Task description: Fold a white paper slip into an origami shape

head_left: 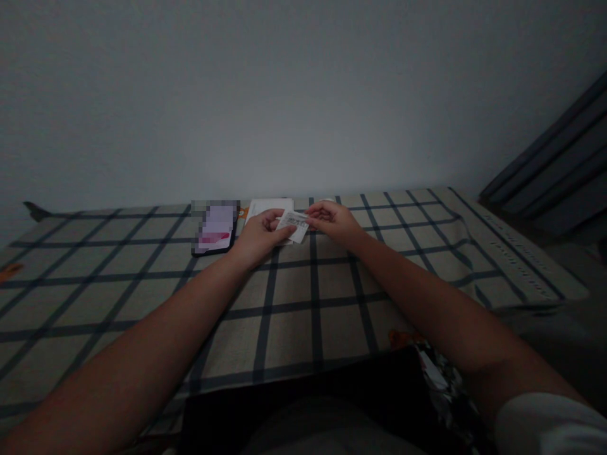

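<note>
The left hand point(262, 237) pinches the slip point(294, 220) above the checked cloth point(332, 278); the right hand point(336, 220) pinches its right edge. Light, even pressure from both should keep it flat and uncreased.

One left grip point(258, 238) and one right grip point(337, 220), two altogether; one phone point(217, 226); one small printed paper point(293, 222); one white booklet or box point(266, 205), unclear which; one checked cloth point(294, 287); one curtain point(554, 148); one pale sleeve point(550, 423).
</note>
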{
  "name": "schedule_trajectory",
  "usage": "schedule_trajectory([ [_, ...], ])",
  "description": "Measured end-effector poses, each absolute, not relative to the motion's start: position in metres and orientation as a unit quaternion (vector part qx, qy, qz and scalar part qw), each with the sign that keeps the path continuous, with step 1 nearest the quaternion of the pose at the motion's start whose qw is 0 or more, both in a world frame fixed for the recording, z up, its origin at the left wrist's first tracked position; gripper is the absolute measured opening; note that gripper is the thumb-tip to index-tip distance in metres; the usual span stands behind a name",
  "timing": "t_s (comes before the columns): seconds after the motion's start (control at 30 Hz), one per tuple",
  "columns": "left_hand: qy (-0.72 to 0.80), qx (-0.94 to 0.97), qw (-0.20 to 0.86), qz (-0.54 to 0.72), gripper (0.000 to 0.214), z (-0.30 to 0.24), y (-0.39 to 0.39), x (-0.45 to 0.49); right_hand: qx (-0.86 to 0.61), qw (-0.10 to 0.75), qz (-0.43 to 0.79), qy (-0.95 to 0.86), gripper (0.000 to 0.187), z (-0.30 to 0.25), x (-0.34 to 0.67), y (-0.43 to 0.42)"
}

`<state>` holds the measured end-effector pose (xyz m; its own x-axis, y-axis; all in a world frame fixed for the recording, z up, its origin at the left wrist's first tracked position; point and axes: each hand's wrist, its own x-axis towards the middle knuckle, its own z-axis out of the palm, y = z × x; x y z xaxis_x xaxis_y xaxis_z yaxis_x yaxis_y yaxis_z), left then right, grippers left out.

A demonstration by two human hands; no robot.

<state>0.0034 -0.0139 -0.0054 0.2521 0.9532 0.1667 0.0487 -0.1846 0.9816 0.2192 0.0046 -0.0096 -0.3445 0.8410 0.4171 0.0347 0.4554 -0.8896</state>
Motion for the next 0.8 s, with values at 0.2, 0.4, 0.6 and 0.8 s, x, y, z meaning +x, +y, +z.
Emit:
schedule_trajectory([
  [0.2,0.406,0.635,0.494,0.434,0.041,-0.003,-0.016,0.004,-0.287,0.475,0.427,-0.714,0.040,-0.006,0.217,-0.002],
  [0.4,0.404,0.616,0.490,0.467,0.041,0.002,-0.020,0.006,-0.291,0.494,0.468,-0.673,0.038,0.001,0.216,-0.006],
  [0.6,0.399,0.623,0.482,0.470,0.042,0.003,-0.020,0.006,-0.342,0.448,0.455,-0.689,0.033,0.004,0.219,-0.009],
  [0.8,0.392,0.622,0.547,0.401,0.044,0.003,-0.020,0.006,-0.342,0.453,0.421,-0.708,0.026,0.005,0.218,-0.009],
])
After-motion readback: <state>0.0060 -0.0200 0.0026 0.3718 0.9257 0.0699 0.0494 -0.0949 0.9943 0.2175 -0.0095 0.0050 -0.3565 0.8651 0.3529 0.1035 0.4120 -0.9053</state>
